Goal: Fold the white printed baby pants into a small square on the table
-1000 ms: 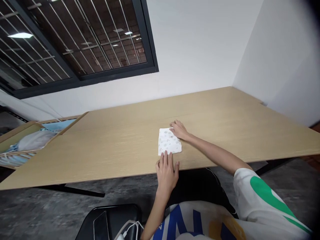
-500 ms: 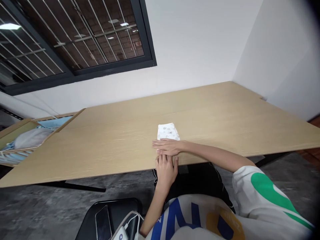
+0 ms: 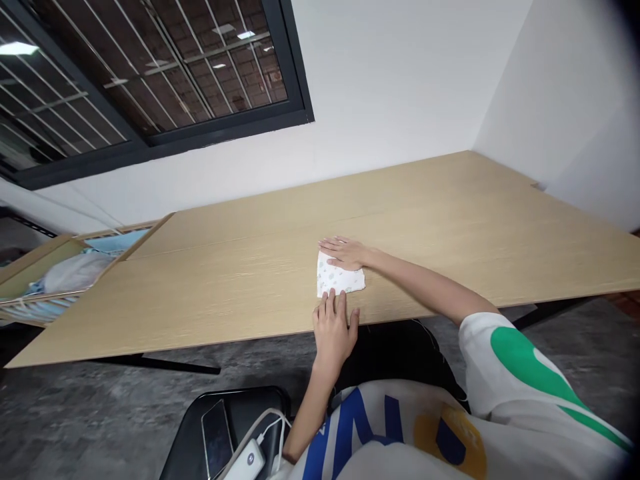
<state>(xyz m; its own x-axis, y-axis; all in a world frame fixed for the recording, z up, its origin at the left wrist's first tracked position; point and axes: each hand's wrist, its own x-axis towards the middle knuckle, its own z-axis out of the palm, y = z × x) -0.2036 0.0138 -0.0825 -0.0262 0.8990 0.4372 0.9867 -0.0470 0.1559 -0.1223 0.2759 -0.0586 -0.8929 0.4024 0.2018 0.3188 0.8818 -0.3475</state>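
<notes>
A small folded white cloth (image 3: 338, 281) with a faint printed pattern lies near the front edge of the wooden table (image 3: 240, 293). My right hand (image 3: 345, 253) lies flat on the cloth's far edge, fingers stretched out toward the left. My left hand (image 3: 334, 330) rests at the table's front edge, its fingertips pressing the cloth's near edge, fingers extended together. Neither hand grips anything.
A wooden crib (image 3: 60, 273) with blue and white bedding stands at the table's left end. A black stool (image 3: 220, 433) below left carries a phone (image 3: 217, 437) and a white power bank (image 3: 247, 463) with a cable. Walls and a barred window lie beyond.
My right hand has slid from the cloth's near edge up to its far edge, uncovering the cloth's middle. My left hand has stayed at the near edge.
</notes>
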